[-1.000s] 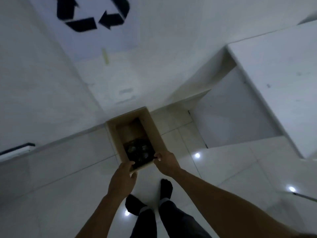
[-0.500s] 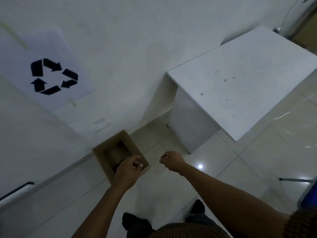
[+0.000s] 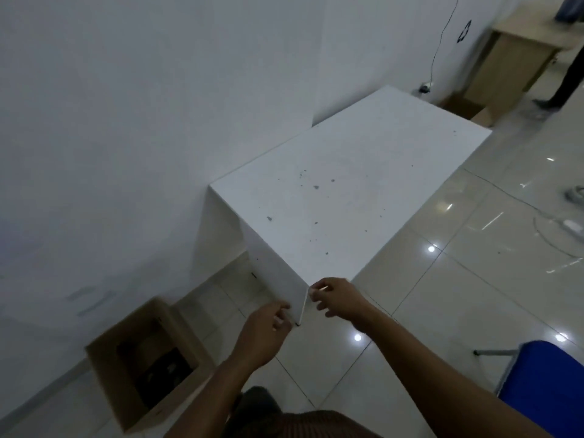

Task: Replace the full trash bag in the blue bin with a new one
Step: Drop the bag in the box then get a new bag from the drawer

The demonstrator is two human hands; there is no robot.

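Observation:
The blue bin (image 3: 546, 387) shows only as a blue corner at the lower right edge; its inside and any bag are out of view. My left hand (image 3: 264, 335) hovers with curled fingers and nothing visible in it, just left of the white table's near corner. My right hand (image 3: 335, 298) is just right of that corner, thumb and forefinger pinched together. A small pale spot sits at its fingertips, and I cannot tell whether that is something held. An open cardboard box (image 3: 104, 368) with dark items inside stands on the floor at the lower left, behind my left hand.
The white table (image 3: 363, 172) stands against the white wall straight ahead. A wooden desk (image 3: 521, 42), another cardboard box (image 3: 464, 105) and a person's leg (image 3: 565, 77) are at the far right. Cables and a pale object (image 3: 572, 226) lie on the glossy tiled floor.
Both hands came out of the cardboard box and moved right to the table's corner. My view swung right, bringing the blue bin into sight.

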